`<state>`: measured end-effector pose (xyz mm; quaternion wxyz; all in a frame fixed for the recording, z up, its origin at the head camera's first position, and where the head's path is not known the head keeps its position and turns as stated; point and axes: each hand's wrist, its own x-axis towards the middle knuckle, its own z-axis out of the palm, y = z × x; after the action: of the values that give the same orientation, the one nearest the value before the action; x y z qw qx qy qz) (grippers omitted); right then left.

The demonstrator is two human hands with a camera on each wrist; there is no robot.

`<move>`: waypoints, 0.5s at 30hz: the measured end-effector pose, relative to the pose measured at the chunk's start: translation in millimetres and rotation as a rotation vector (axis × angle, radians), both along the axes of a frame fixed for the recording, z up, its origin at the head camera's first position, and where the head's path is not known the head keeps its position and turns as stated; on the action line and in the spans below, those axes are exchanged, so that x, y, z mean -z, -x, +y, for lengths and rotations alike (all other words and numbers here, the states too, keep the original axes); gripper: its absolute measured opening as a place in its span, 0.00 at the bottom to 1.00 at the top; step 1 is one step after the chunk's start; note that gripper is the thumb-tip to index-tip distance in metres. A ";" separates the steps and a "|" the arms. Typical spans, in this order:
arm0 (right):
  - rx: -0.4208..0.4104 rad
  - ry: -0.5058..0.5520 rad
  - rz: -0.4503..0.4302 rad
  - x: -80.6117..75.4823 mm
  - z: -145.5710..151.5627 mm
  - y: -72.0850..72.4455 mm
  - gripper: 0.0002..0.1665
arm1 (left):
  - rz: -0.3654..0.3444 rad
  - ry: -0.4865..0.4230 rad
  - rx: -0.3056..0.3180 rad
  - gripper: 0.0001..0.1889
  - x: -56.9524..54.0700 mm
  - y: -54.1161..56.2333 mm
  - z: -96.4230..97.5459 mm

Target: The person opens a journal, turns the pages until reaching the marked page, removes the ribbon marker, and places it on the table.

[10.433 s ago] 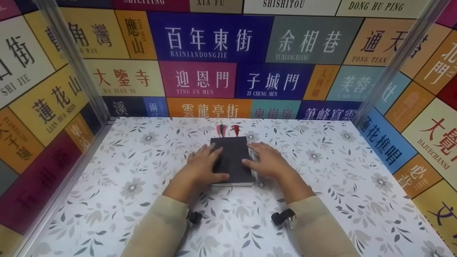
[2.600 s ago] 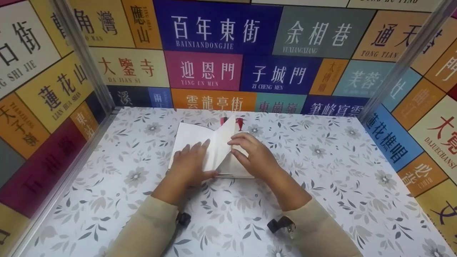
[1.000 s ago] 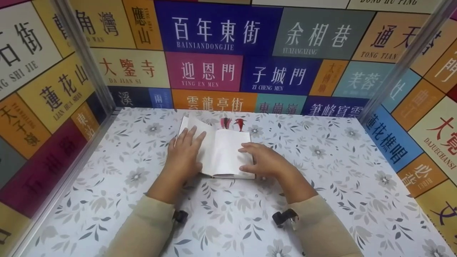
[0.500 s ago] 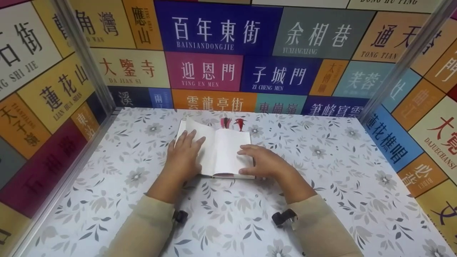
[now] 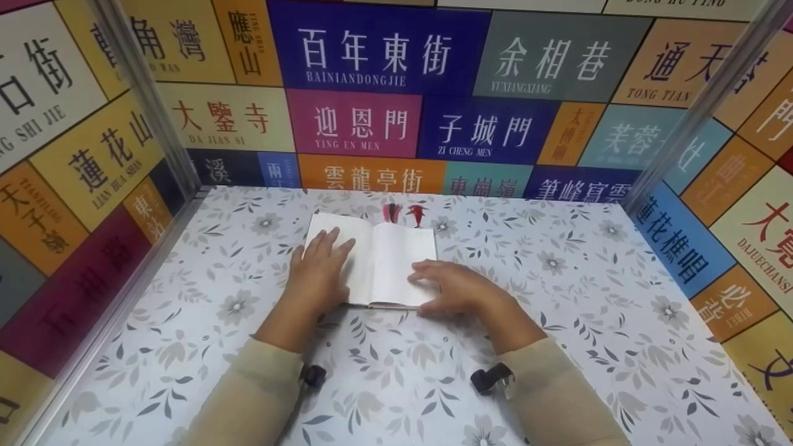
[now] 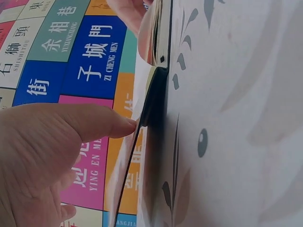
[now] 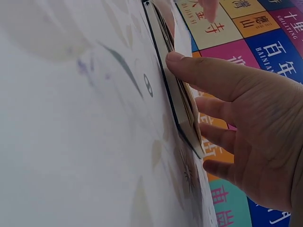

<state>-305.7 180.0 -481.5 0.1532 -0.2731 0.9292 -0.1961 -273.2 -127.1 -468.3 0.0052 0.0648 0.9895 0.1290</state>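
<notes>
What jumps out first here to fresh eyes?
Probably the colourful wall panels with Chinese characters, behind and either side. Next, the open book on the flowered table, left hand over its left half, right hand at its near right corner. Red, pink and black tassels lie past its far edge.

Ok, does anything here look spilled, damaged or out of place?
Nothing stands out. The book lies open on the table, tassels past its far edge. Its left cover tilts slightly off the table under the left hand, which seems normal for an opened book.
</notes>
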 end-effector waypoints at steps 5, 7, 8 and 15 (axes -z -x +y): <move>0.000 0.025 -0.002 0.4 1.6 -1.2 0.39 | 0.009 0.012 0.024 0.43 4.3 -0.5 0.1; -0.006 0.039 0.003 0.5 2.3 -1.3 0.37 | -0.003 0.034 0.032 0.41 6.1 -0.8 0.9; -0.009 0.045 0.003 0.7 2.8 -1.3 0.37 | -0.015 0.048 0.033 0.40 7.3 -0.7 1.4; -0.008 0.061 -0.008 1.3 5.7 0.4 0.34 | -0.111 0.125 0.087 0.35 15.9 1.3 3.2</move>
<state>-306.1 185.8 -482.7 0.1493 -0.2808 0.9210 -0.2249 -274.5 -123.9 -484.2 0.0696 0.1002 0.9901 0.0701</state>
